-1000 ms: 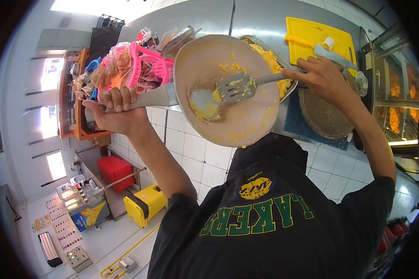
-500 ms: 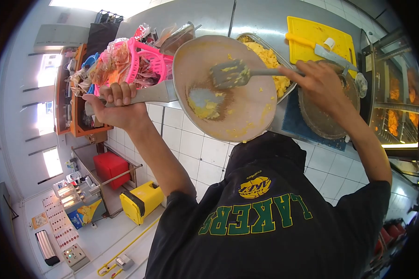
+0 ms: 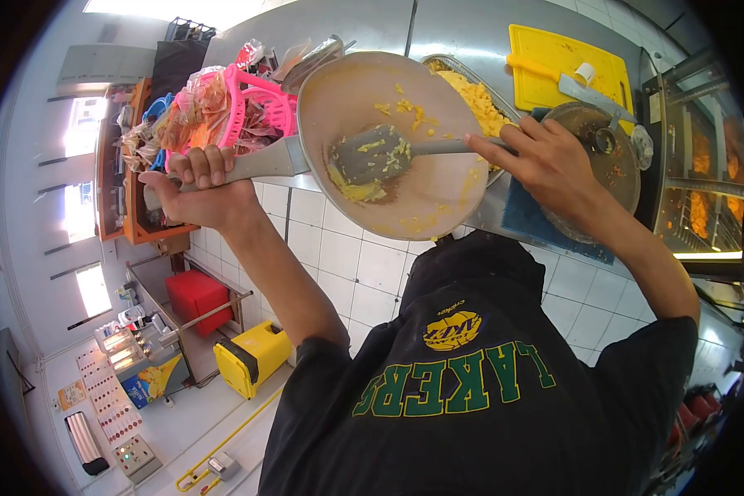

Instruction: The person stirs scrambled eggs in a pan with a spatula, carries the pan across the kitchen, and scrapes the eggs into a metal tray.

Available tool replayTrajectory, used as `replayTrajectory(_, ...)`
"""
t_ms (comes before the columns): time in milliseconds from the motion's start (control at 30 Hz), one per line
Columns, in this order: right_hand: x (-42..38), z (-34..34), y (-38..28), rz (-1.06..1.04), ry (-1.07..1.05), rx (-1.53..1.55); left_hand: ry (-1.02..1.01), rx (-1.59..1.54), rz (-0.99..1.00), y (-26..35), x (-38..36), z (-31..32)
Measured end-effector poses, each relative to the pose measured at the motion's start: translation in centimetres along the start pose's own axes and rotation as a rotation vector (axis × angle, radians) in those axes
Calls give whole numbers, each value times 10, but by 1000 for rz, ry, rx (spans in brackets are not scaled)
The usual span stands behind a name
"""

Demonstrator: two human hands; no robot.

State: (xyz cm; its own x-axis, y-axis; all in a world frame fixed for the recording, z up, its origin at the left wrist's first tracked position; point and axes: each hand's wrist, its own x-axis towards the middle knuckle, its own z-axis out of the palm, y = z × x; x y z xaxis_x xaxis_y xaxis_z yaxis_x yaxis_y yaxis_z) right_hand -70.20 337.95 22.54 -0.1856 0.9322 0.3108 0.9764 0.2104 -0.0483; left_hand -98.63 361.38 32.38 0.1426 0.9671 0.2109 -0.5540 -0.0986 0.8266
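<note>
My left hand is wrapped round the grey handle of a large frying pan, which is held up and tilted so that its beige inside shows. Bits of yellow scrambled egg stick to the worn surface. In my right hand is a grey slotted spatula, index finger stretched along its handle. The blade lies against the pan's inside, smeared with egg, near the handle side. Behind the pan's right edge, a metal tray holds a heap of scrambled egg, partly hidden by the pan.
A yellow cutting board carries a yellow-handled knife and a small white cup. Another round pan sits near a blue cloth. At left stands a pink basket of plastic bags; at right, a lit glass display case.
The spatula has slid across the pan toward its handle side, and my right hand has followed leftward. The pan has shifted slightly up and left. Egg bits now show higher on its surface.
</note>
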Motion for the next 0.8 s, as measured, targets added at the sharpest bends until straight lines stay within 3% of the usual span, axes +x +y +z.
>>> replayTrajectory(200, -2, 3, 12, 67, -16, -104, 3, -41, -8, 2, 3, 1)
replayTrajectory(267, -5, 0, 4, -13, 4, -7, 34, -46, -13, 2, 4, 3)
replayTrajectory(633, -8, -2, 3, -11, -17, 71, -10, -47, -26, 1, 9, 3)
replayTrajectory(800, -11, 9, 14, 173, -5, -79, -7, -53, -8, 3, 10, 2)
